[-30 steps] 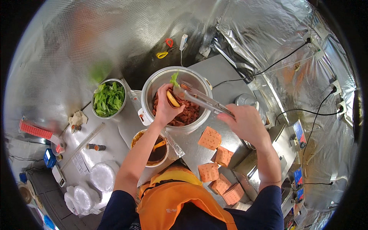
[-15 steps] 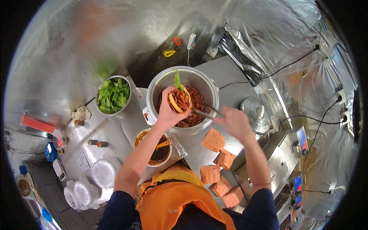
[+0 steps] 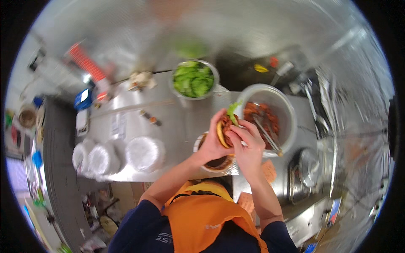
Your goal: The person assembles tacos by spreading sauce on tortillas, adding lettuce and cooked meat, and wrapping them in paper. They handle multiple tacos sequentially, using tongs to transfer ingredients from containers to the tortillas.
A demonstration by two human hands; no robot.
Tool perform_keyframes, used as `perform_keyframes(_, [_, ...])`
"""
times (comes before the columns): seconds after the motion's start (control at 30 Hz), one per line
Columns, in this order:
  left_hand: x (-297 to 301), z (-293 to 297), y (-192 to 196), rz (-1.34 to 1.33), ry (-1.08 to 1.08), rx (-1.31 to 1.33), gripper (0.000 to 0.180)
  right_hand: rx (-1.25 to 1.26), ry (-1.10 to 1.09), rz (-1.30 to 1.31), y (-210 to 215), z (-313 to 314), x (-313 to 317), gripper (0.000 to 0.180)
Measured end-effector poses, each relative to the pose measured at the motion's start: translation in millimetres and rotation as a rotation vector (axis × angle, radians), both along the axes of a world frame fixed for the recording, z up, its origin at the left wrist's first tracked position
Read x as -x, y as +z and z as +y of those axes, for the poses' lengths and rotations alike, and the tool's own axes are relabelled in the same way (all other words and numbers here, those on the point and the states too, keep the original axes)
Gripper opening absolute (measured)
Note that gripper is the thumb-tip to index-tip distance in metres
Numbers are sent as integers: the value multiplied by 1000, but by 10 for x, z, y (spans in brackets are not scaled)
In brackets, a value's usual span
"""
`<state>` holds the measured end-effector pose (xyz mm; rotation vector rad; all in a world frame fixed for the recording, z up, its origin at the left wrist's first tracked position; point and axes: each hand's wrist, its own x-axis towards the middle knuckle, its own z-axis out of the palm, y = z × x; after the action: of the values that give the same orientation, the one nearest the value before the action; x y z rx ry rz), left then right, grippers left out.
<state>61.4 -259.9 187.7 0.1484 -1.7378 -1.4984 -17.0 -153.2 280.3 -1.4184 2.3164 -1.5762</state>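
A split bun stuffed with reddish-brown meat pieces, a lettuce leaf sticking out of its top, sits in my left hand, whose fingers wrap around it. My right hand closes on the same stuffed bun from the other side, fingertips pressed at the filling. Just to the right stands a large pot with chopped meat inside. Metal tongs lie in that pot, untouched, their handles toward its near rim. Beneath my hands is a tub of dark sauce, partly hidden by them.
A steel bowl of lettuce stands beyond my hands. Stacked plastic-wrapped white dishes occupy the left of the table. Orange printed paper packets lie near my right forearm, with a metal lid farther right.
My right hand has let go of the tongs, now lying in the pot, and has come onto the stuffed bun. My view has swung left, and the bun is away from over the pot.
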Motion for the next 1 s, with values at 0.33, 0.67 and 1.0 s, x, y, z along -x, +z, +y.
perform_keyframes(0.33, [-2863,-1392,-307,-113,706,264,122,-162,441,266,-136,-1706,-2592,75])
perform_keyframes(0.67, [-4794,-2377,-480,-362,797,323,124,-217,489,192,-401,-3017,-4301,89])
perform_keyframes(1.0, [-6933,-4677,-1349,-1096,591,315,88,-311,554,19,-769,-4365,-5027,93])
